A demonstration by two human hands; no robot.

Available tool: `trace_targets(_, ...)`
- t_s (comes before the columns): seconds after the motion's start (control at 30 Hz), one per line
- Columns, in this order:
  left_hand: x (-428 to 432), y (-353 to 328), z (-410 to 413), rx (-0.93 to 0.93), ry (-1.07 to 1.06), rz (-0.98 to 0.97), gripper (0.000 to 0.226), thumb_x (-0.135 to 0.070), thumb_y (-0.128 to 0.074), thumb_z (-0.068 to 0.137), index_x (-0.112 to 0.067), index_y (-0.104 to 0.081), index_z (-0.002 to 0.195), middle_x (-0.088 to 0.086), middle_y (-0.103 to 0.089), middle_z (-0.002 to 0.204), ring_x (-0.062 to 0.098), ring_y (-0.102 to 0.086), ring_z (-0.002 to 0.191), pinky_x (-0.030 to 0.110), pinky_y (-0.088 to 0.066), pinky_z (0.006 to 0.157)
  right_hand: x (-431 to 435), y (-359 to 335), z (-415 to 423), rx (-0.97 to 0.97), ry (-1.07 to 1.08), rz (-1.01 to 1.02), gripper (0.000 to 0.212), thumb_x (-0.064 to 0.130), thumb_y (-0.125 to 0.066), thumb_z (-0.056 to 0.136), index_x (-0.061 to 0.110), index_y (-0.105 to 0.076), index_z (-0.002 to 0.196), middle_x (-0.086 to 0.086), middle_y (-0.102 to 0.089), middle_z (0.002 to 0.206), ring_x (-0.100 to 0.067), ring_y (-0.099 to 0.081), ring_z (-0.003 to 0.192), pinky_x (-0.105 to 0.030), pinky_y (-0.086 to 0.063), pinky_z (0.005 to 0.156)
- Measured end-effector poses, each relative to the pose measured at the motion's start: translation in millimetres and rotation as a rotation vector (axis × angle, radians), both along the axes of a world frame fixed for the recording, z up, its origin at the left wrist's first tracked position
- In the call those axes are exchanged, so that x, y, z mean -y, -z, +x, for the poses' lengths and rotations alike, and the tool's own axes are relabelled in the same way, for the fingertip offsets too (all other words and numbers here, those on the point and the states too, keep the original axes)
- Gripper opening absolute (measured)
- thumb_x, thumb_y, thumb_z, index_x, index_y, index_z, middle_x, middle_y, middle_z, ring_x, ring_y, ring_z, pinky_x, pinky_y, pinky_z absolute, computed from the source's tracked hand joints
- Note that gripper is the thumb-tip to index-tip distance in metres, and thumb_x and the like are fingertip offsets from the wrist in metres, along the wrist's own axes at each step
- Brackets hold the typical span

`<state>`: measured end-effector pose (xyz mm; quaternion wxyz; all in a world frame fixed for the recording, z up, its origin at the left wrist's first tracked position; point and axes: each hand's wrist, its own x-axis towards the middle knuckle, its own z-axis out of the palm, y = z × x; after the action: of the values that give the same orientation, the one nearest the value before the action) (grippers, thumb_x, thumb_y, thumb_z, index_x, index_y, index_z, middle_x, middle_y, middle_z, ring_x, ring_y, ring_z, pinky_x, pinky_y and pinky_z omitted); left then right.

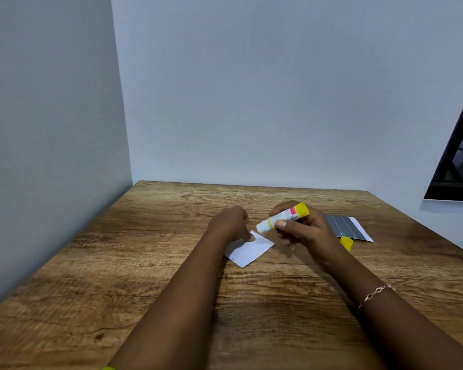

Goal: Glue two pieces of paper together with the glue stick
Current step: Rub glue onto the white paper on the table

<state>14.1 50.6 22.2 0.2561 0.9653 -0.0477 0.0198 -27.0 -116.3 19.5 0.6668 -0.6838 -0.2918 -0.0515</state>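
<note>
From my remote seat, the two pale walls close off the far and left sides of the wooden table [150, 263], so the open working room is toward the near edge and the right. A dark-framed panel [460, 156] hangs on the right wall, well clear of the work. Both forearms reach in from the near edge and meet around the middle of the table. The left hand [230, 222] bears down on the far-left corner of the white paper [249, 251], I judge to pin it against sliding under the glue. One fingertip [251, 238] lies on the sheet; the other fingers are bunched behind the hand, so I cannot tell whether they also pinch the edge. The right hand [305, 231] has its thumb and fingers wrapped firmly round the glue stick [282, 218], which is tilted with its open end down and left, just over the sheet's far corner. Whether it touches the paper I cannot say. The dark lined paper [342, 227] waits flat behind the right hand, near the right edge — close enough to fetch, yet out of the stroke's path. The yellow cap [346, 243] lies at that paper's near edge, off the stick. A thin bracelet [376, 293] circles the right wrist.
</note>
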Motion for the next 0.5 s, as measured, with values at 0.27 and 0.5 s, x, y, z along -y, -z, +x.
trace_targets(0.27, -0.2, 0.7, -1.4, 0.002, 0.012, -0.008, 0.017, -0.021, -0.071, 0.075, -0.017, -0.056, 0.083, 0.004, -0.061, 0.098, 0.02, -0.051, 0.086, 0.028, -0.036, 0.07, 13.1, -5.1, 6.6, -0.157, 0.132, 0.144, 0.017, 0.004, -0.056, 0.084, 0.019, -0.061, 0.089, -0.009, -0.066, 0.073, -0.009, -0.055, 0.05, -0.019, -0.044, 0.042)
trace_targets(0.5, -0.8, 3.0, -0.1, -0.001, 0.024, -0.03, 0.016, -0.02, -0.071, 0.076, -0.017, -0.056, 0.083, -0.001, -0.056, 0.092, 0.019, -0.049, 0.084, 0.028, -0.035, 0.069, 40.8, -5.2, 23.6, -0.088, 0.313, 0.145, 0.025, -0.002, -0.049, 0.087, 0.009, -0.059, 0.107, 0.003, -0.071, 0.077, -0.002, -0.063, 0.066, -0.012, -0.049, 0.058)
